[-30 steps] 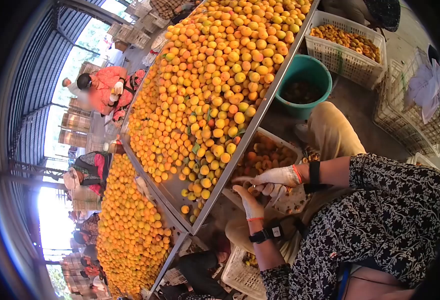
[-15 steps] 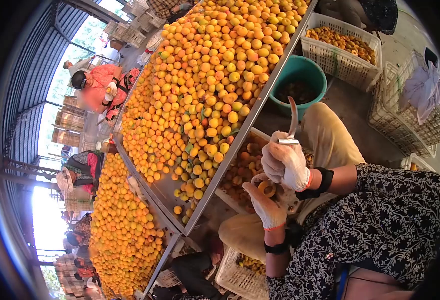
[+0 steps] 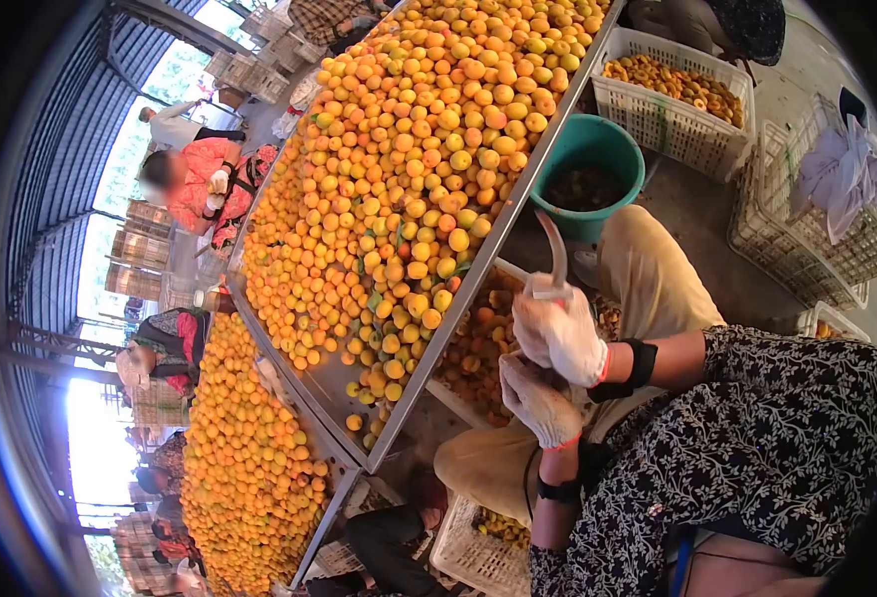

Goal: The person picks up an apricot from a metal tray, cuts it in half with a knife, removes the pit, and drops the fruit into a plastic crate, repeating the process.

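- Knife (image 3: 555,261): its curved blade points up and away from the body. It is gripped by the handle in the gloved right hand (image 3: 563,333), whose fingers are closed tight round it.
- The knife stands above the near edge of a white crate (image 3: 446,396) of orange fruit pieces, just beside the rim of the long metal table (image 3: 478,269).
- The left hand (image 3: 536,398), also in a white glove, sits just below the right hand and touches it. Its back faces the camera and its fingers curl under, so I cannot tell whether it grips anything.
- A black band (image 3: 641,363) wraps the right forearm, and a dark strap (image 3: 558,490) circles the left wrist.
- A deep heap of apricots (image 3: 429,149) covers the table, thinning toward its near corner.
- A teal bucket (image 3: 561,214) with dark contents stands on the floor past the knee, and a white basket (image 3: 672,124) of cut fruit sits beyond it.
- A person in a red top (image 3: 200,179) sits at the far side of the table.
- A second heap of fruit (image 3: 239,458) lies on the next table, with other people beside it.
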`<action>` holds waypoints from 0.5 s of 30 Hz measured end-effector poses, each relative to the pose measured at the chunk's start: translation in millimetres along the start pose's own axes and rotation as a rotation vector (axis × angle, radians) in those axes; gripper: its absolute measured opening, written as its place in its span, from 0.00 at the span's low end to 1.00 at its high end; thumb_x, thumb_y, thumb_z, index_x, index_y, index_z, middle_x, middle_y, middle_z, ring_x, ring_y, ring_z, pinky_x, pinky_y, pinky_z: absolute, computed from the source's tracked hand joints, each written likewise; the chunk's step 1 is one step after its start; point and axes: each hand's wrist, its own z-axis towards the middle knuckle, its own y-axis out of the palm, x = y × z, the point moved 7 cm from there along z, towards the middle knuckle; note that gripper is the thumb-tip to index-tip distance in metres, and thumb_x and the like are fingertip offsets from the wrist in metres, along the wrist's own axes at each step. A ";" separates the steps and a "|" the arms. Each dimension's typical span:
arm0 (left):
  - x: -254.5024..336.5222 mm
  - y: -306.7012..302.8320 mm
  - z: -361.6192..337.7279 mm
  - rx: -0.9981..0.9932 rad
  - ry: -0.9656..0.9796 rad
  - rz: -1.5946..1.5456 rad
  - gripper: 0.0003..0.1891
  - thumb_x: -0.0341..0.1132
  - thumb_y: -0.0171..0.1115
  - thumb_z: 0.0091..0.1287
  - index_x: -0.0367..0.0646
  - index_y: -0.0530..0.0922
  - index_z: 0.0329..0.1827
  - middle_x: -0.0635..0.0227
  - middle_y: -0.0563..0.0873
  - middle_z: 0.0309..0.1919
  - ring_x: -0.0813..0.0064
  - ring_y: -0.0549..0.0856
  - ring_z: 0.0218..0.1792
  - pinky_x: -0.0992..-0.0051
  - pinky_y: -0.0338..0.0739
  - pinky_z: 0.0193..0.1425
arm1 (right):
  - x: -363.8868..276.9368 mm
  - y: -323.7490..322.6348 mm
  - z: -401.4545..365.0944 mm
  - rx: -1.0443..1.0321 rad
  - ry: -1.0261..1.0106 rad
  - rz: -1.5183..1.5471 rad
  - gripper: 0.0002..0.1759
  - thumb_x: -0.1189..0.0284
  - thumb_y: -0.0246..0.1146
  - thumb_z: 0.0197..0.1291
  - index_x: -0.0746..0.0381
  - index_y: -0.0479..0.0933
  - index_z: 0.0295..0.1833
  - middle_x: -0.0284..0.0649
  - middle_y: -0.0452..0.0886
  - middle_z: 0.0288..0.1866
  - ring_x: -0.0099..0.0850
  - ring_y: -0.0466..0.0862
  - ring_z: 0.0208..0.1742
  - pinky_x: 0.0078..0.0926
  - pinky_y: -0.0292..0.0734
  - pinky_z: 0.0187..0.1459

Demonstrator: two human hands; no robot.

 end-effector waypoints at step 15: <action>-37.1 -8.7 38.8 0.097 -0.006 0.517 0.21 0.51 0.49 0.74 0.40 0.77 0.47 0.65 0.81 0.42 0.74 0.80 0.42 0.68 0.76 0.49 | 25.9 -22.1 20.6 0.103 -0.098 -0.135 0.15 0.68 0.57 0.70 0.54 0.65 0.28 0.26 0.65 0.16 0.17 0.61 0.12 0.18 0.53 0.12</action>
